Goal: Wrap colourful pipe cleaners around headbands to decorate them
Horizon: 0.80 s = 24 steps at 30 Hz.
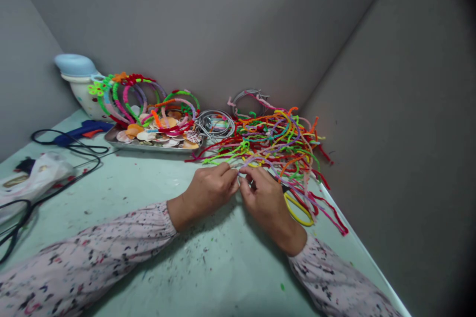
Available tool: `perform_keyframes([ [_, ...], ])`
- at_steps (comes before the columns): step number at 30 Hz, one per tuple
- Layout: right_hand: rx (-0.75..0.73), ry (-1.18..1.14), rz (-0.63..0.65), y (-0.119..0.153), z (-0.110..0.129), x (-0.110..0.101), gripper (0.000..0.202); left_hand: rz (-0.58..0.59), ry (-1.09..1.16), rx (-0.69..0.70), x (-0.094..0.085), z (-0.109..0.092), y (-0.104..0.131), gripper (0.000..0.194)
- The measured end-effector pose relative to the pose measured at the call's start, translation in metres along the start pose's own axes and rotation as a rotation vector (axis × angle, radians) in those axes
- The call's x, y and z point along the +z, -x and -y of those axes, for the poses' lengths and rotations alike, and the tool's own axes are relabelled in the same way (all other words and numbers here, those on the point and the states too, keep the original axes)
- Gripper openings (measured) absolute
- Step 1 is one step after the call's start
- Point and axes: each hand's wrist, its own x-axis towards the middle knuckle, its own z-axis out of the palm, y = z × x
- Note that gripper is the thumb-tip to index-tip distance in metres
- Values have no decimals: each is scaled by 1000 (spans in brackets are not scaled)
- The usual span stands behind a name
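My left hand (pixel 213 185) is closed, its thumb and fingertips pinched together close to the table's far side. Facing it, my right hand (pixel 264 200) is closed in a pinch too, the fingertips almost touching those of the left. Between them runs a thin light-purple pipe cleaner (pixel 256 160), which curves up into the pile behind; its end is hidden by my fingers. A tangled heap of multicoloured pipe cleaners (pixel 275 133) lies just beyond my hands. Beside my right wrist rests a yellow-handled tool (pixel 305 220), probably scissors, partly covered.
A metal tray (pixel 148 148) of seashells (pixel 147 135) carries several pipe-cleaner-wrapped headbands (pixel 128 96). Coiled wire (pixel 203 124) lies beside it. At left are a blue glue gun (pixel 82 131), its black cord (pixel 89 168), a plastic bag (pixel 48 171) and a blue-lidded container (pixel 82 91). Grey walls enclose the table.
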Motion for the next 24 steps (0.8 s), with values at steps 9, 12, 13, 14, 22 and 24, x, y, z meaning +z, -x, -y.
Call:
perform_keyframes([
  [9, 0, -2, -7, -1, -1, 0, 22, -9, 3, -17, 1, 0, 0, 16],
  [12, 10, 1, -11, -1, -2, 0, 21, -13, 39, -40, 2, 0, 1, 17],
  [13, 13, 4, -13, -2, -3, 0, 21, -9, 47, -44, 2, 0, 1, 17],
  [14, 14, 7, -14, -2, -4, 0, 21, -5, 53, -49, 2, 0, 0, 18],
  [22, 17, 4, -8, -1, -3, -1, 22, 17, 76, -37, -1, 1, 0, 20],
  [24, 16, 5, -5, -1, -2, -1, 22, 23, 60, -17, 0, 1, 1, 20],
])
